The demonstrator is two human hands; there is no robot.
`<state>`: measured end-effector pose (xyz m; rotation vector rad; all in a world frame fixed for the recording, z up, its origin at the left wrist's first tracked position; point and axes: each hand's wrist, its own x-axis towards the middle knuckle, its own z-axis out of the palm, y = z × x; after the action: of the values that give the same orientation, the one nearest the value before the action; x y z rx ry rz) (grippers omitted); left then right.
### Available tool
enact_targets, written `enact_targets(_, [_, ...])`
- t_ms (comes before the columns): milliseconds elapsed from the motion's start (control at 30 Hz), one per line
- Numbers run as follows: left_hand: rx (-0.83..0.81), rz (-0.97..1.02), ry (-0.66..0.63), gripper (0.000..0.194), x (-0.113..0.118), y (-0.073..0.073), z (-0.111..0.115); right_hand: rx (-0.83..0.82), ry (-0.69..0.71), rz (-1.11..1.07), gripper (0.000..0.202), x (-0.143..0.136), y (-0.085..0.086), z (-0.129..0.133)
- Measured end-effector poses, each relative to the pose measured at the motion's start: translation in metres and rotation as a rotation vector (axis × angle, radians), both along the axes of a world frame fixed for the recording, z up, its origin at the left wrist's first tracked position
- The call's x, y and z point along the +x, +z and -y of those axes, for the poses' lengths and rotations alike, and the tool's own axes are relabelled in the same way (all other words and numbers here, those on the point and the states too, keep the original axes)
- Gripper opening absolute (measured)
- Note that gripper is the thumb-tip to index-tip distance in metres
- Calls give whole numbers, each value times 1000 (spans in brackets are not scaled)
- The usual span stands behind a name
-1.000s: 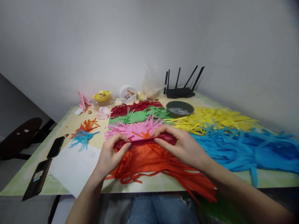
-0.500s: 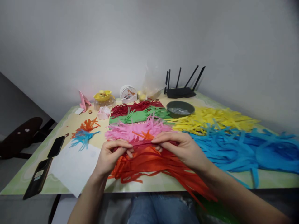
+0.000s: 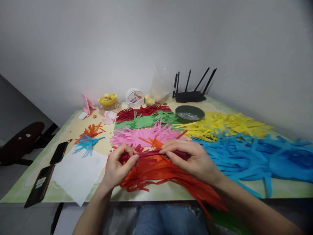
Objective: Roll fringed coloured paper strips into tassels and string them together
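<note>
A dark red fringed paper strip [image 3: 149,153] is stretched level between my two hands, its middle rolled or bunched narrow. My left hand [image 3: 119,164] pinches its left end between thumb and fingers. At the other end, my right hand [image 3: 187,156] pinches it the same way, with fringe partly hidden behind the fingers. Just below lies a pile of orange-red fringed paper [image 3: 156,169]. Beyond my hands lie pink fringed paper [image 3: 146,135], green fringed paper [image 3: 146,121] and more dark red fringed paper [image 3: 141,112].
Blue fringed paper [image 3: 244,160] and yellow fringed paper [image 3: 230,125] spread to the right. A dark bowl [image 3: 189,114] stands before a black router [image 3: 189,96]. To the left are orange and blue tassels [image 3: 86,143], a white sheet [image 3: 78,173] and two phones [image 3: 59,152].
The dark red strip is now drawn into a narrower band between my hands. My left thumb has come up to press against the fingers; both hands stay in nearly the same place.
</note>
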<state>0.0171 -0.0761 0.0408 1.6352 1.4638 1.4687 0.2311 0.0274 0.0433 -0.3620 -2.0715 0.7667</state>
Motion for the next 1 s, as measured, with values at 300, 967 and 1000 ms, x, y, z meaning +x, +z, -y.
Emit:
enact_targets(300, [-65,-283,84,9,4,3,0,-50,-168,102,19,-2,-7,2])
enact_targets(967, [-127,586,-54,9,6,-22,-8,-400,90,-125,20,-14,-15,0])
enact_targets(1000, [-121,578,-59,10,6,-22,-7,-329,68,-125,22,-13,-16,1])
